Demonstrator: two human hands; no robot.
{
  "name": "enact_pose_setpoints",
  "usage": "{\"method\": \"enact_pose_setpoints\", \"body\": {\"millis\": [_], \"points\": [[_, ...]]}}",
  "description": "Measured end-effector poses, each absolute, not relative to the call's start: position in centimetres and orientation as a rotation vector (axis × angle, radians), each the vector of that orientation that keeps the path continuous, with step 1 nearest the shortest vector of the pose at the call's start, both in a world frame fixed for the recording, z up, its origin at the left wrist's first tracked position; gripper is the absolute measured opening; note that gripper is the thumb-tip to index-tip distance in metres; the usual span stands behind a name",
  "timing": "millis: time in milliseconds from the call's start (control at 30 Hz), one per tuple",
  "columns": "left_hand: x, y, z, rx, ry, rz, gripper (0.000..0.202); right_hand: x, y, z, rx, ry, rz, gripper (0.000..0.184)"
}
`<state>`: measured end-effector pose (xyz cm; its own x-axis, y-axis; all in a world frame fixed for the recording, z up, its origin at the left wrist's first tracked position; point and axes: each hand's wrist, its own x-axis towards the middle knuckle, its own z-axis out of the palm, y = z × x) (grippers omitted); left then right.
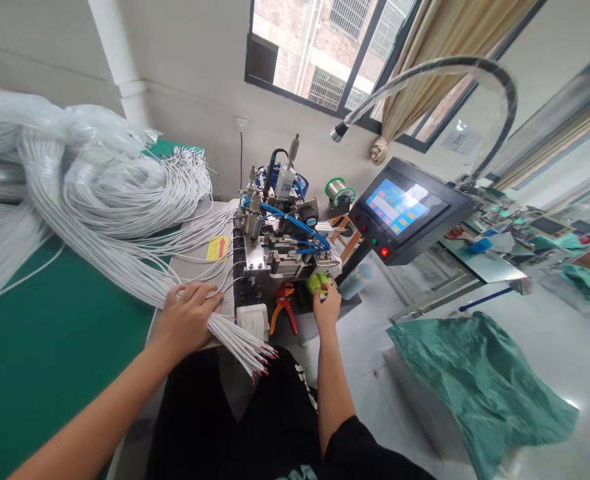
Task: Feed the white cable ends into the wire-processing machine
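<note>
My left hand is closed over a bundle of white cables at the edge of the metal bench. Their reddish tips stick out past the hand, above my lap. My right hand has its fingers around a bright yellow-green object at the front of the machine. Its kind is hard to make out, as the fingers cover part of it. Between the hands lies a red and orange hand tool, like pliers or a wire stripper. Left of the tool sits a small white block.
Large coils of white cable lie on the green table mat at left. A lit touchscreen and a gooseneck lamp stand at right. A wire spool is behind the machine; a green cloth covers something at lower right.
</note>
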<state>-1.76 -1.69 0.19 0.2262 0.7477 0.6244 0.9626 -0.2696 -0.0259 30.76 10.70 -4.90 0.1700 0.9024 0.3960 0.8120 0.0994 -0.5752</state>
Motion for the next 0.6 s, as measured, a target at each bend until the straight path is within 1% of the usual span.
{"method": "enact_pose_setpoints", "body": {"millis": [100,200,367,600], "points": [[-1.7,-1.6,0.1,-2.099,-1.555,-0.734,0.022,31.7,11.9,-4.8,-1.824,-1.714,0.065,0.047],[-1.7,-1.5,0.1,-2.099,-1.536,-0.762,0.022,32.2,12.8,-5.2,-1.926,-1.765,0.075,0.054],[-1.8,-1.4,-0.1,-2.111,-1.515,-0.757,0.021,32.6,13.8,-6.4,-2.012,-1.870,0.135,0.059],[-1.8,-1.3,-0.3,-2.133,-1.525,-0.760,0.021,32.2,13.6,-7.5,-2.126,-1.847,0.060,0.062]]}}
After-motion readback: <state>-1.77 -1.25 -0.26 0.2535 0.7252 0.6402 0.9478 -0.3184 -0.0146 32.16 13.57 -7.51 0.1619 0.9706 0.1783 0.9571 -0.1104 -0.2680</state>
